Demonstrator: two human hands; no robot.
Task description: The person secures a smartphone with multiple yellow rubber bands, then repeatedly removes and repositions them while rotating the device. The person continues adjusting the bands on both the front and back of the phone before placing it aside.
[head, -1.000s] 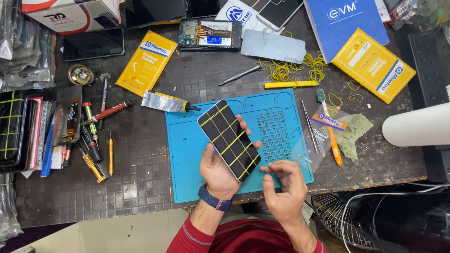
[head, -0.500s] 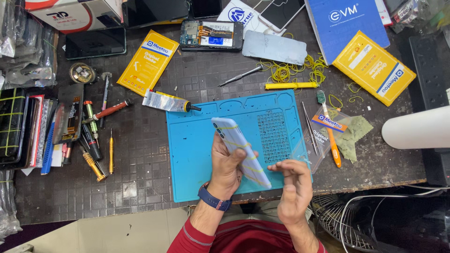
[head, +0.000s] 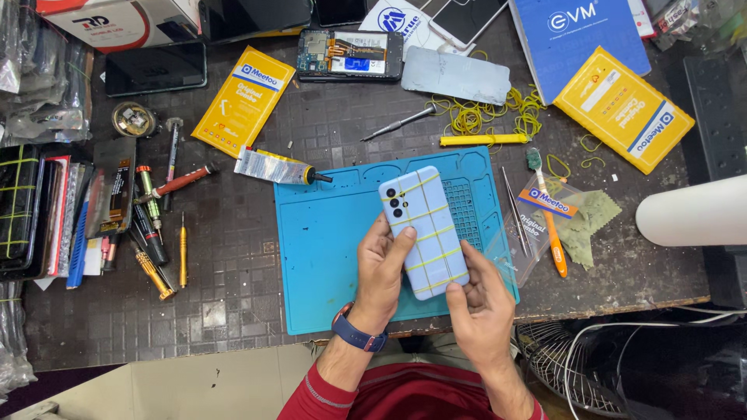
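Gripping smooth rectangular phone [head: 424,232] (rubber-banded), both hands

A single head-worn view was provided. The bench [head: 233,327] was viewed from above, almost straight down, at roughly arm's length. The near bench edge was placed low in the frame, and the far clutter at the top. The blue mat [head: 327,249] was centred. No second view was supplied.
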